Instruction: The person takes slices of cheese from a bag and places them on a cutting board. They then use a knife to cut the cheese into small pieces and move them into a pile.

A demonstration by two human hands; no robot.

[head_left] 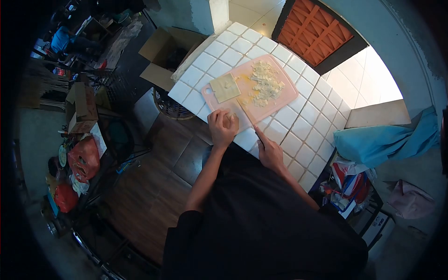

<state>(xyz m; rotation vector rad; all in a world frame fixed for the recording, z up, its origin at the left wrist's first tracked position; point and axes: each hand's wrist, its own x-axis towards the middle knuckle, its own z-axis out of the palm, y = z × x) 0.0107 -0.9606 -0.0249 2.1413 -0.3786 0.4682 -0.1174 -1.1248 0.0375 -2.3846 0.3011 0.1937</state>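
Note:
A pink cutting board [290,95] lies on the white tiled counter. On its left part rests a flat, pale yellow square piece of food [225,87] with a few small bits on top. Thin cut pale strips [267,84] are heaped and scattered over the far right part. My right hand [270,153] grips the handle of a knife [246,110], its blade pointing across the board towards the square piece. My left hand [223,127] is above the board's near edge with its fingers curled together; what they hold, if anything, is hidden.
The tiled counter [298,140] runs diagonally. Beside it stand an open cardboard box [161,58] and a wicker basket [170,105]. Blue cloth [373,142] hangs at the right, above a rack of bags. Red plastic bags [84,158] sit at left. A person in blue [60,39] is far back.

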